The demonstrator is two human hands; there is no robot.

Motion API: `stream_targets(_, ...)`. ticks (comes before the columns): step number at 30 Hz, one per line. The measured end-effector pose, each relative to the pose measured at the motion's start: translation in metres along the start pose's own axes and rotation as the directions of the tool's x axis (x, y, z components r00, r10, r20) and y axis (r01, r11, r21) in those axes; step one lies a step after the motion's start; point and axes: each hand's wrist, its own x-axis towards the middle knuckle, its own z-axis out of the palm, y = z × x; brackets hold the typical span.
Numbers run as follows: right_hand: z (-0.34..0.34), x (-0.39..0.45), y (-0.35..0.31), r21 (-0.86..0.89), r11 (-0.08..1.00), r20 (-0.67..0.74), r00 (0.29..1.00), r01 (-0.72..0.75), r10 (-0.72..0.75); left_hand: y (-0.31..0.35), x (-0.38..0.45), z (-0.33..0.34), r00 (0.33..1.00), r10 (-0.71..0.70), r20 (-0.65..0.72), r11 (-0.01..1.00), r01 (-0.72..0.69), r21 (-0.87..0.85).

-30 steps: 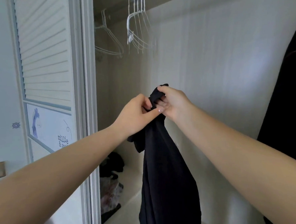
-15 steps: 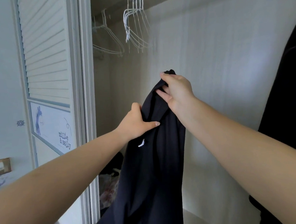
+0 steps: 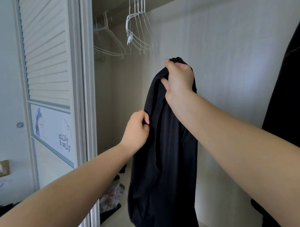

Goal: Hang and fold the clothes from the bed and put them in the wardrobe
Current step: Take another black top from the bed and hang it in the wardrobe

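wardrobe door (image 3: pixel 47 66), "millie & sally" lettering (image 3: pixel 64 141)

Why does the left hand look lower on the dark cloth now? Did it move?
Yes. The left hand slid down the dark garment, away from the right hand and farther below the white hangers.

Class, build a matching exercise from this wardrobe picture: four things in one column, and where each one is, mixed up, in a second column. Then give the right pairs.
Things
1. right hand
2. left hand
3. white hangers
4. louvred door

Places
A. on the rail, empty
B. gripping the top of the dark garment
C. left of the wardrobe opening
D. pinching the garment's left edge, lower down

Pairs: 1-B, 2-D, 3-A, 4-C
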Motion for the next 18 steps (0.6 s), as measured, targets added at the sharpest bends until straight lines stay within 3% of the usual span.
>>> stream_targets(4, -0.007, 0.009, 0.002, -0.046, 0.999, -0.024, 1.000, 0.012, -0.013, 0.000, 0.007, 0.009, 0.998, -0.062, 0.021, 0.997, 0.063, -0.051)
stream_targets(6, -0.014, 0.015, 0.004, -0.086, 0.996, -0.052, 0.998, 0.016, -0.020, -0.006, 0.013, 0.011, 0.995, -0.085, 0.053, 0.994, 0.081, 0.079)
stream_targets(9, -0.026, 0.026, 0.009, -0.125, 0.992, -0.105, 0.994, 0.025, -0.039, -0.018, 0.020, 0.012, 0.992, -0.013, 0.123, 0.958, -0.023, 0.287)
stream_targets(13, -0.041, 0.047, 0.009, -0.152, 0.986, -0.210, 0.973, 0.062, -0.093, -0.033, 0.041, 0.005, 0.982, 0.044, 0.183, 0.963, -0.090, 0.252)
stream_targets(18, -0.055, 0.080, 0.002, -0.146, 0.982, -0.310, 0.937, 0.121, -0.161, -0.064, 0.076, -0.015, 0.982, -0.012, 0.187, 0.962, -0.040, 0.271)
